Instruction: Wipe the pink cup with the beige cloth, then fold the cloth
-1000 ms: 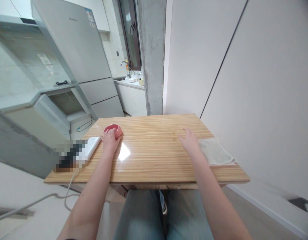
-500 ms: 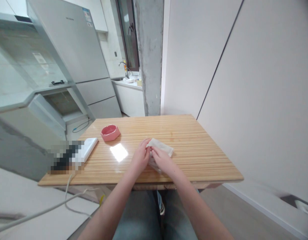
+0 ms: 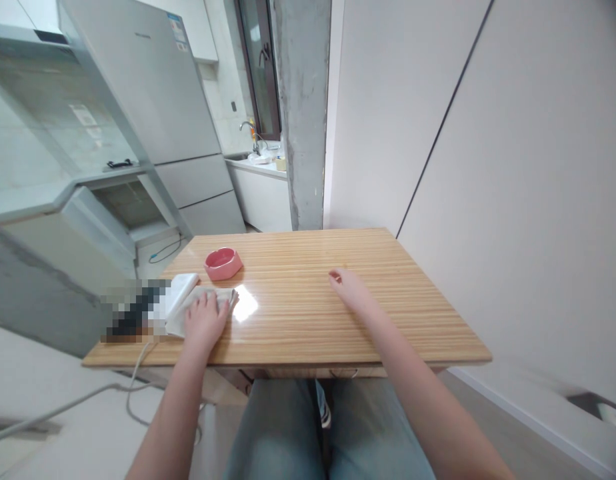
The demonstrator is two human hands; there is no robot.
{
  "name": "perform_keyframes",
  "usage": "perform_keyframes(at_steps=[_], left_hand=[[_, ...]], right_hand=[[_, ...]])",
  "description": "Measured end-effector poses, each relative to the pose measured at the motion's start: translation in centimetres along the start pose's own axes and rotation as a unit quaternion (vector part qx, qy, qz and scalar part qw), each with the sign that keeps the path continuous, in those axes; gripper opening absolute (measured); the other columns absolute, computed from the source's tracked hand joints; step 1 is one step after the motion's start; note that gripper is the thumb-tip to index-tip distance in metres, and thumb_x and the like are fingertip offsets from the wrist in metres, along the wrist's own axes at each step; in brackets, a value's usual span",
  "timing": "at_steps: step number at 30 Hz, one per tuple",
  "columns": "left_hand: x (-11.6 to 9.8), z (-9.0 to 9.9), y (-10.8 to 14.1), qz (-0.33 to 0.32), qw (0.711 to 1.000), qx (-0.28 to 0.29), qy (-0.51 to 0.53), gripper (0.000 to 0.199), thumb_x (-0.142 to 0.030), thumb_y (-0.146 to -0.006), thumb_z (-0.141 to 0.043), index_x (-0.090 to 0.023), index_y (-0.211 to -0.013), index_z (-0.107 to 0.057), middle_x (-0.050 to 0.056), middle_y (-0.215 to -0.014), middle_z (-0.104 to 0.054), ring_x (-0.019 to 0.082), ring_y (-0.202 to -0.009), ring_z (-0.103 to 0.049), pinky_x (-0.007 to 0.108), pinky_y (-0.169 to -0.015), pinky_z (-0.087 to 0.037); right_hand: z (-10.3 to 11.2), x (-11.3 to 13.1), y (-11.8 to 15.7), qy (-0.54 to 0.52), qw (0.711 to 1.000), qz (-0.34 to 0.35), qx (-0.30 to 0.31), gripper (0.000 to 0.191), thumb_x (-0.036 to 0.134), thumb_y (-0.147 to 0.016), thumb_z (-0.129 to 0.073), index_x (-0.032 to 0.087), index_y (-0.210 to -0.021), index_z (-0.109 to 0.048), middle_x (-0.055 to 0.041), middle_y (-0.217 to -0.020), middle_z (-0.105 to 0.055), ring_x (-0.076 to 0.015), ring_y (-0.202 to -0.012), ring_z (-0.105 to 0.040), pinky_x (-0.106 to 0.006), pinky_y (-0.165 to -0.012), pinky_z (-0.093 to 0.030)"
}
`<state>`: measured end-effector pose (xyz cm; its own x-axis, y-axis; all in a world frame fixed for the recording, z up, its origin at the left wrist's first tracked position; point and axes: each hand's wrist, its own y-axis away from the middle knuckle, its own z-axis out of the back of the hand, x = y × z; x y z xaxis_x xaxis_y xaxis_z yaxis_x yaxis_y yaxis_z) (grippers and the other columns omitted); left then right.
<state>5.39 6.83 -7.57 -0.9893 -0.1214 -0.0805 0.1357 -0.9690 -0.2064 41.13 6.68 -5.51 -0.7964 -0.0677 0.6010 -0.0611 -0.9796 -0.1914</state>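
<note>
Left hand [image 3: 204,319] flat on cloth [image 3: 208,300] — lying crosswise.

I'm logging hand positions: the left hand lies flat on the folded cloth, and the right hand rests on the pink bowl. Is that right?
Not quite. In the head view the right hand rests on the bare wooden table, apart from the pink bowl. The left hand does lie flat on the folded cloth.

A home kitchen: a tall grey refrigerator [image 3: 153,87] stands behind the wooden bench [image 3: 308,300], with a sink and tap [image 3: 251,137] on a white counter just right of the refrigerator.
</note>
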Motion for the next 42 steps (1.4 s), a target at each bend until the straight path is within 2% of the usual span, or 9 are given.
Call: perform_keyframes(at_steps=[4, 7, 10, 12, 17, 23, 34, 38, 42], left_hand=[[-2.1, 0.6, -0.7, -0.004, 0.998, -0.036, 0.042, 0.054, -0.042, -0.089, -0.035, -0.007, -0.128, -0.051, 0.025, -0.141, -0.042, 0.040, -0.131, -0.037, 0.063, -0.102, -0.029], [-6.9, 1.0, -1.2, -0.135, 0.979, -0.065, 0.139, 0.048, -0.036, -0.089, -0.040, -0.011, -0.128, -0.051, 0.020, -0.139, -0.047, 0.031, -0.131, -0.041, 0.051, -0.106, -0.034], [-13.1, 1.1, -2.0, -0.221, 0.944, 0.033, 0.244, 0.038, -0.033, -0.090, -0.042, -0.017, -0.122, -0.055, 0.012, -0.115, -0.065, 0.022, -0.103, -0.062, 0.038, -0.091, -0.048], [-17.3, 1.0, -2.5, -0.266, 0.920, 0.075, 0.277, 0.043, -0.028, -0.087, -0.047, -0.020, -0.129, -0.047, 0.009, -0.108, -0.067, 0.018, -0.086, -0.065, 0.033, -0.082, -0.050], [-23.9, -0.3, -3.6, -0.333, 0.906, 0.083, 0.249, 0.040, -0.019, -0.083, -0.053, -0.015, -0.122, -0.052, 0.011, -0.098, -0.068, 0.022, -0.088, -0.064, 0.032, -0.079, -0.048], [-23.7, -3.2, -4.1, -0.354, 0.886, 0.072, 0.292, 0.028, -0.018, -0.085, -0.047, -0.016, -0.110, -0.062, 0.009, -0.103, -0.068, 0.020, -0.096, -0.062, 0.032, -0.085, -0.047], [-23.5, -3.6, -4.0, -0.343, 0.893, 0.077, 0.280, 0.017, -0.021, -0.086, -0.048, -0.014, -0.081, -0.063, 0.006, -0.082, -0.066, 0.016, -0.077, -0.058, 0.028, -0.073, -0.043], [-23.3, -2.5, -3.7, -0.337, 0.915, 0.015, 0.221, 0.023, -0.026, -0.091, -0.043, -0.017, -0.085, -0.063, 0.008, -0.087, -0.065, 0.018, -0.082, -0.059, 0.029, -0.075, -0.042], [-20.5, 0.2, -5.8, -0.262, 0.936, -0.135, 0.191, 0.025, -0.028, -0.093, -0.038, -0.019, -0.098, -0.060, 0.011, -0.099, -0.063, 0.022, -0.098, -0.057, 0.035, -0.087, -0.040]], right_hand=[[0.0, -1.3, -2.8, 0.021, 0.999, -0.019, -0.033, 0.018, 0.019, -0.084, -0.049, 0.018, -0.085, -0.067, -0.0116, -0.090, -0.071, -0.0225, -0.083, -0.066, -0.032, -0.073, -0.049], [-1.1, -2.0, -4.4, -0.006, 0.997, -0.047, -0.058, 0.015, 0.017, -0.081, -0.049, 0.018, -0.080, -0.064, -0.0087, -0.080, -0.069, -0.0203, -0.076, -0.063, -0.031, -0.070, -0.048], [-2.9, -2.8, -5.1, -0.112, 0.987, -0.041, -0.112, 0.021, 0.020, -0.081, -0.047, 0.017, -0.095, -0.062, -0.0015, -0.069, -0.062, -0.0167, -0.066, -0.059, -0.029, -0.065, -0.048], [-4.0, -3.3, -5.1, -0.199, 0.971, -0.011, -0.130, 0.031, 0.024, -0.080, -0.047, 0.016, -0.109, -0.056, 0.0024, -0.066, -0.057, -0.0148, -0.060, -0.056, -0.027, -0.061, -0.048], [-5.1, -4.1, -5.1, -0.291, 0.950, 0.003, -0.117, 0.046, 0.016, -0.076, -0.046, 0.017, -0.122, -0.049, -0.0031, -0.092, -0.063, -0.0100, -0.056, -0.056, -0.026, -0.059, -0.050], [-4.5, -3.8, -5.0, -0.196, 0.977, 0.058, -0.064, 0.019, 0.019, -0.082, -0.047, 0.015, -0.087, -0.065, -0.0067, -0.088, -0.069, -0.0160, -0.082, -0.063, -0.032, -0.083, -0.049], [-4.8, -3.9, -4.8, -0.196, 0.977, 0.049, -0.063, 0.016, 0.021, -0.080, -0.051, 0.018, -0.079, -0.066, -0.0056, -0.084, -0.070, -0.0179, -0.081, -0.062, -0.034, -0.082, -0.048], [-4.7, -4.3, -5.3, -0.318, 0.944, -0.025, -0.087, 0.011, 0.024, -0.074, -0.054, 0.019, -0.077, -0.064, -0.0001, -0.071, -0.067, -0.0146, -0.069, -0.061, -0.029, -0.072, -0.049], [-4.0, -4.7, -5.8, -0.463, 0.860, -0.149, -0.153, 0.011, 0.026, -0.069, -0.054, 0.020, -0.076, -0.060, 0.0046, -0.057, -0.060, -0.0100, -0.052, -0.054, -0.022, -0.054, -0.045]])
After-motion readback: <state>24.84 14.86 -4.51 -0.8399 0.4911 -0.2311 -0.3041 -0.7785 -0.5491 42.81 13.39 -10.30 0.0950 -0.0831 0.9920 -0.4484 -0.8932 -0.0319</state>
